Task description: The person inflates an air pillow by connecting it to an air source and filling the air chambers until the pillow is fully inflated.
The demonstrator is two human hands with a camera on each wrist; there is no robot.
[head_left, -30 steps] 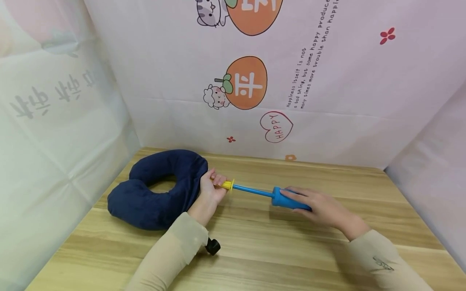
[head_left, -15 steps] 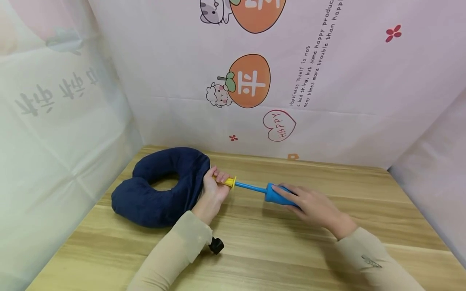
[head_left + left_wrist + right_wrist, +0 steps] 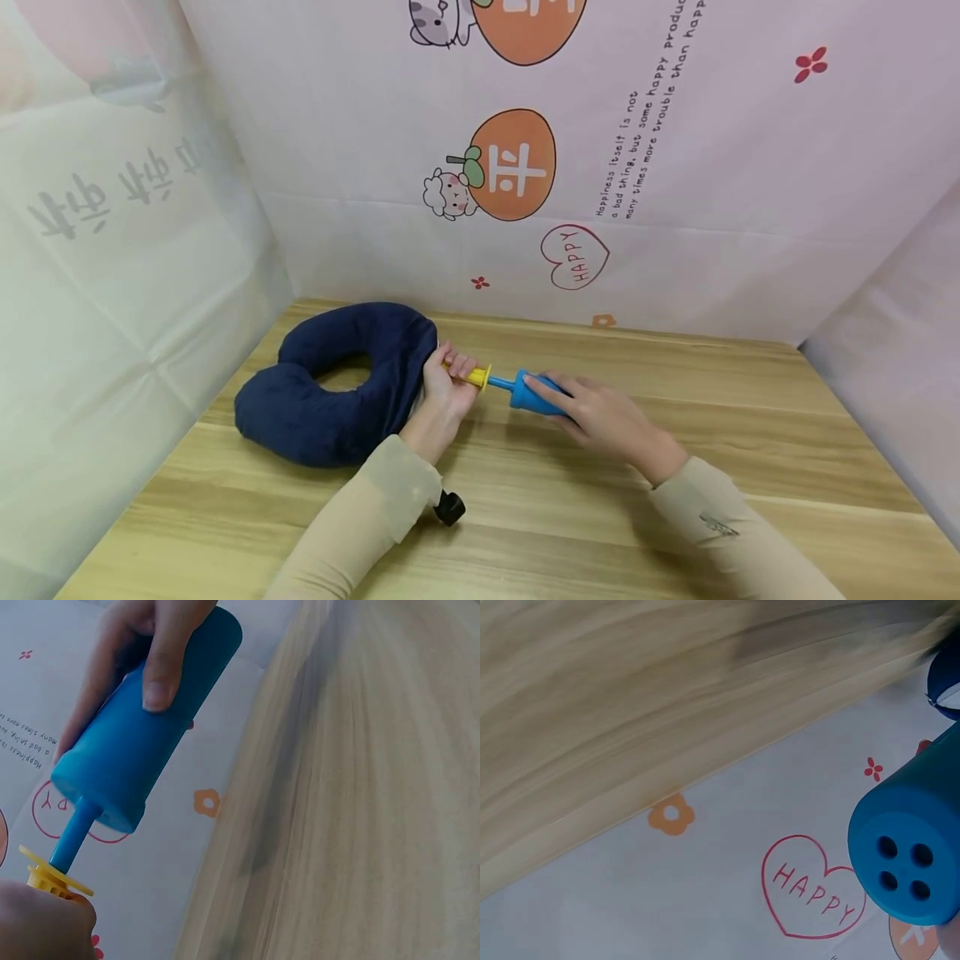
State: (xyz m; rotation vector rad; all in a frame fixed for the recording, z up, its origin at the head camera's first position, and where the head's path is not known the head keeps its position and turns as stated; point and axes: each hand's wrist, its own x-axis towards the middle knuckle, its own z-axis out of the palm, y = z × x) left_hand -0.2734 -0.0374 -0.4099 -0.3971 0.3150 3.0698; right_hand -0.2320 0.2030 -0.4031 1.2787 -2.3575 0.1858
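A blue hand pump (image 3: 531, 393) with a yellow nozzle end (image 3: 477, 377) lies between both hands, held just over the table. With curled fingers my left hand (image 3: 448, 390) grips the yellow end, right at the edge of a navy U-shaped neck pillow (image 3: 322, 429). My right hand (image 3: 600, 417) grips the blue barrel, its thumb along the side in the left wrist view. A short length of thin blue shaft (image 3: 73, 838) shows between barrel and yellow flange. In the right wrist view the barrel's end face (image 3: 904, 870) has several holes. Where the nozzle meets the pillow is hidden by my left hand.
The wooden table (image 3: 570, 533) backs onto a white printed cloth (image 3: 360, 242), with more cloth hanging at both sides. A small black piece (image 3: 450, 507) shows beneath my left sleeve cuff.
My right hand has moved left with the blue barrel, toward my left hand, and the visible shaft has grown much shorter. My left hand keeps its grip by the pillow.
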